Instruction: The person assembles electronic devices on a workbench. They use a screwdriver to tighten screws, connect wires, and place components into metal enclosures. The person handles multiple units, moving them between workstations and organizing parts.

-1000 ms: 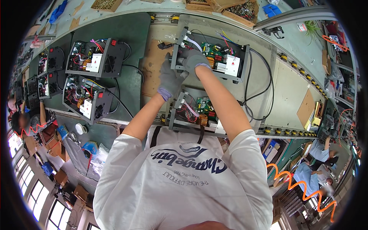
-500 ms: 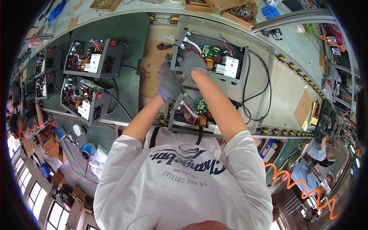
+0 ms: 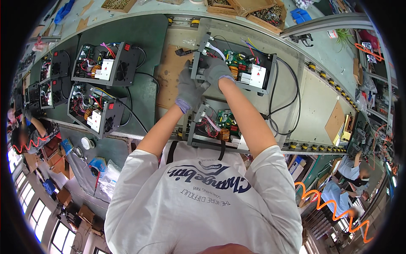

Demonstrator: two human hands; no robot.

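Observation:
Both my hands wear grey gloves and meet at the left end panel of an open dark metal case (image 3: 270, 74). This case holds a green circuit board, a copper coil, coloured wires and a white block. Against the outer face of the panel, my left hand (image 3: 189, 89) has its fingers raised and bent. My right hand (image 3: 218, 70) reaches into the case from the inner side, its fingers curled by the panel. What sits between the fingers is hidden. Just nearer to me stands a second open case (image 3: 192, 133), partly covered by my right forearm.
Several similar cases (image 3: 119, 82) stand on the green mat (image 3: 146, 38) at the left. A black plug (image 3: 181, 51) lies beyond my left hand, and black cables (image 3: 298, 91) loop at the right. Boxes of small metal parts (image 3: 268, 17) sit at the back. Other people work at both sides.
The view has shifted slightly. My hands stay at the same end panel, with the right hand's fingers a little changed in pose. At the far left, another person's hand has moved.

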